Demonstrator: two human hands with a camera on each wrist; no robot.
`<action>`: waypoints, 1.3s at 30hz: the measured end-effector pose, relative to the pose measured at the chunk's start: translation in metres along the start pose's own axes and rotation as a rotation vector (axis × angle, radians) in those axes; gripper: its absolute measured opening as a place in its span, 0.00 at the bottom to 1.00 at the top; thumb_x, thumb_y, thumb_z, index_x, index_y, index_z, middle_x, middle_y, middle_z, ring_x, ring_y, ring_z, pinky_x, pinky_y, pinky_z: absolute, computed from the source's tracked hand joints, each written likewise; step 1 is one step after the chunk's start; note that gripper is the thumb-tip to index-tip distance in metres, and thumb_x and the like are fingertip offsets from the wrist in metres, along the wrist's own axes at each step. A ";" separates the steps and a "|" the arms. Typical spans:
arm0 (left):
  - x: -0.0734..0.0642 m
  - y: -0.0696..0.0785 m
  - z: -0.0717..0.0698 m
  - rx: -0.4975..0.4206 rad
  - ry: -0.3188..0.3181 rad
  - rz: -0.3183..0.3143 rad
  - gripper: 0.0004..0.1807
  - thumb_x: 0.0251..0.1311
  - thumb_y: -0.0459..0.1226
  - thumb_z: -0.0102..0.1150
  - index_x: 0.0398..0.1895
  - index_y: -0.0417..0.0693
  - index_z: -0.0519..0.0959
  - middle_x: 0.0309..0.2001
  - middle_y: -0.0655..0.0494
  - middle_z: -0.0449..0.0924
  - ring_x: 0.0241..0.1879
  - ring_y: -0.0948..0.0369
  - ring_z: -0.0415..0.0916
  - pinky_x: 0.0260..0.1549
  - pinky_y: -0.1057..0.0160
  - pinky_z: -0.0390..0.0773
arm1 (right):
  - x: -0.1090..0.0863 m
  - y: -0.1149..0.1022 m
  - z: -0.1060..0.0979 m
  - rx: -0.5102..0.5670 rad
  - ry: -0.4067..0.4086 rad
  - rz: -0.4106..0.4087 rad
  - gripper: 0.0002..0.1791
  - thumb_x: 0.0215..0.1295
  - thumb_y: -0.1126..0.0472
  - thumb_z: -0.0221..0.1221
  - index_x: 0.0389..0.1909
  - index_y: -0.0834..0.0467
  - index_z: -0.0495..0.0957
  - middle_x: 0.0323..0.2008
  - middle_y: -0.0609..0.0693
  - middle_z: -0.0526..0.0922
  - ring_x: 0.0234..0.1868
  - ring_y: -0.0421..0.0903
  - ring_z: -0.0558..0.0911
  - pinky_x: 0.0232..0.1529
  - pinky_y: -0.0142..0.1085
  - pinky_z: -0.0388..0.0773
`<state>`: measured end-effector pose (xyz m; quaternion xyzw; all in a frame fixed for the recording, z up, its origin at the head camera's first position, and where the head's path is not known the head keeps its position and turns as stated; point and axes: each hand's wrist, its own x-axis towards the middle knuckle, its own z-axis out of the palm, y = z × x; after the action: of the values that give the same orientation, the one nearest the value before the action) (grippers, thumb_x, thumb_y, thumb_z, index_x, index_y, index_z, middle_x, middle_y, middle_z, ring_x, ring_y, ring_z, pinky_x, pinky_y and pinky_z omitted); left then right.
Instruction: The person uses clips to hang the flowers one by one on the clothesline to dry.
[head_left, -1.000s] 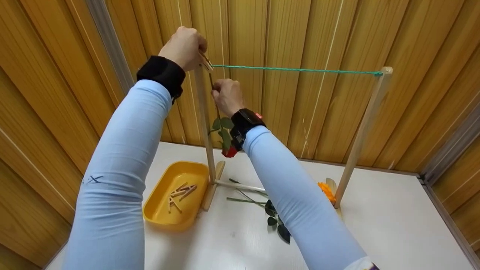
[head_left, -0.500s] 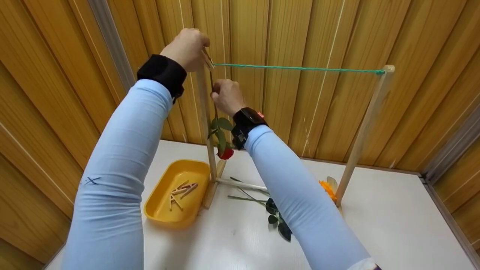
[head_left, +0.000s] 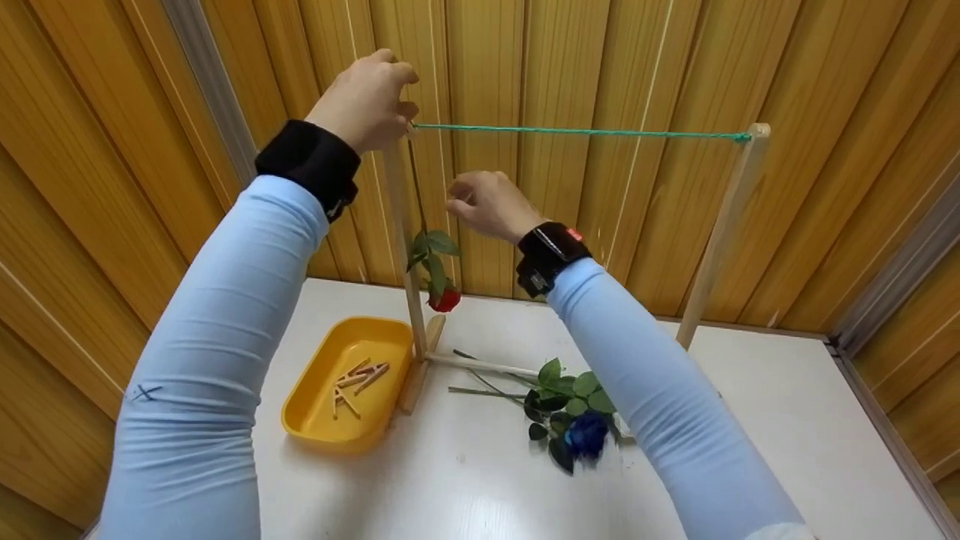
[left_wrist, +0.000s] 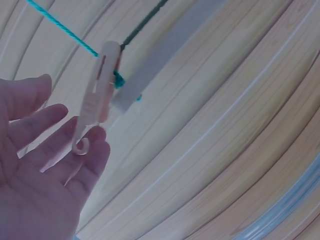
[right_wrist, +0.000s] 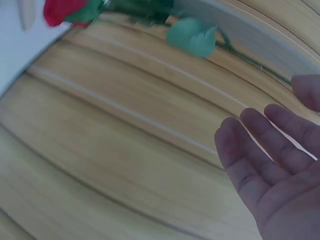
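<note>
A red rose hangs head down from the left end of the green string, its thin stem running upward. In the left wrist view a wooden clothespin sits on the string where the stem meets it. My left hand is beside that clothespin with fingers spread; the fingertips overlap its lower end in view, and contact is unclear. My right hand is to the right of the stem, apart from it. In the right wrist view its fingers are extended and hold nothing.
A yellow tray holding several clothespins stands at left. Wooden posts carry the string. A blue rose and other stems lie on the white table, partly behind my right sleeve.
My right hand has let go of the rose stem and moved right. My left fingers have spread off the clothespin. The red rose hangs free, and the blue rose has come into view.
</note>
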<state>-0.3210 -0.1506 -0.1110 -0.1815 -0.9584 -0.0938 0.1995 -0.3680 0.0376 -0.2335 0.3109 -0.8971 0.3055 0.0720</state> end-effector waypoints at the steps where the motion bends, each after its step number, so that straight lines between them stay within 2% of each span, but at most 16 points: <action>1: -0.001 0.001 0.000 -0.001 0.018 0.010 0.23 0.76 0.34 0.53 0.71 0.35 0.71 0.68 0.37 0.70 0.67 0.41 0.69 0.66 0.47 0.72 | -0.005 0.004 -0.005 -0.013 0.002 -0.012 0.18 0.78 0.57 0.57 0.59 0.64 0.80 0.57 0.59 0.83 0.56 0.53 0.82 0.57 0.43 0.81; 5: -0.007 0.002 0.004 0.008 0.104 0.056 0.23 0.77 0.37 0.52 0.70 0.35 0.71 0.70 0.38 0.69 0.70 0.42 0.66 0.71 0.46 0.64 | -0.028 0.022 -0.029 -0.057 0.039 -0.045 0.21 0.78 0.56 0.56 0.63 0.65 0.77 0.63 0.62 0.79 0.62 0.57 0.78 0.64 0.48 0.76; 11: -0.021 0.000 0.021 0.005 0.234 0.112 0.25 0.79 0.41 0.49 0.72 0.36 0.69 0.74 0.38 0.64 0.76 0.43 0.58 0.75 0.44 0.55 | -0.072 0.050 -0.054 -0.117 0.154 -0.072 0.24 0.79 0.56 0.56 0.67 0.67 0.74 0.67 0.64 0.75 0.69 0.61 0.74 0.70 0.54 0.69; 17: -0.040 -0.007 0.047 -0.093 0.401 0.104 0.27 0.78 0.42 0.52 0.73 0.36 0.69 0.75 0.38 0.63 0.76 0.44 0.57 0.76 0.45 0.53 | -0.111 0.076 -0.059 -0.152 0.242 -0.116 0.26 0.79 0.58 0.56 0.70 0.69 0.70 0.68 0.67 0.73 0.69 0.63 0.72 0.71 0.56 0.68; 22: -0.065 -0.008 0.077 -0.135 0.514 0.093 0.27 0.78 0.43 0.51 0.73 0.37 0.69 0.76 0.39 0.62 0.76 0.44 0.57 0.76 0.45 0.52 | -0.141 0.094 -0.054 -0.202 0.312 -0.130 0.28 0.78 0.58 0.57 0.72 0.67 0.68 0.71 0.66 0.70 0.71 0.64 0.70 0.72 0.58 0.65; 29: -0.100 -0.004 0.124 -0.105 0.558 0.081 0.29 0.80 0.46 0.48 0.73 0.36 0.67 0.77 0.36 0.60 0.76 0.41 0.56 0.75 0.41 0.52 | -0.176 0.107 -0.043 -0.255 0.449 -0.190 0.28 0.74 0.61 0.62 0.70 0.70 0.71 0.70 0.67 0.71 0.71 0.64 0.71 0.71 0.58 0.67; 33: -0.116 -0.001 0.150 -0.139 0.564 0.050 0.29 0.79 0.45 0.50 0.74 0.37 0.67 0.77 0.37 0.59 0.77 0.41 0.55 0.75 0.40 0.52 | -0.197 0.111 -0.032 -0.253 0.474 -0.134 0.30 0.73 0.61 0.62 0.72 0.67 0.69 0.73 0.64 0.68 0.74 0.63 0.67 0.72 0.60 0.63; 39: -0.138 0.003 0.188 -0.174 0.559 -0.015 0.30 0.77 0.44 0.54 0.75 0.39 0.67 0.78 0.38 0.59 0.77 0.42 0.54 0.75 0.39 0.52 | -0.228 0.121 -0.001 -0.230 0.528 -0.044 0.32 0.72 0.61 0.63 0.73 0.65 0.67 0.75 0.62 0.66 0.76 0.62 0.63 0.72 0.62 0.61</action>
<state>-0.2674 -0.1430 -0.3373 -0.1578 -0.8560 -0.2234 0.4388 -0.2599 0.2303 -0.3664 0.2299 -0.8691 0.2706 0.3445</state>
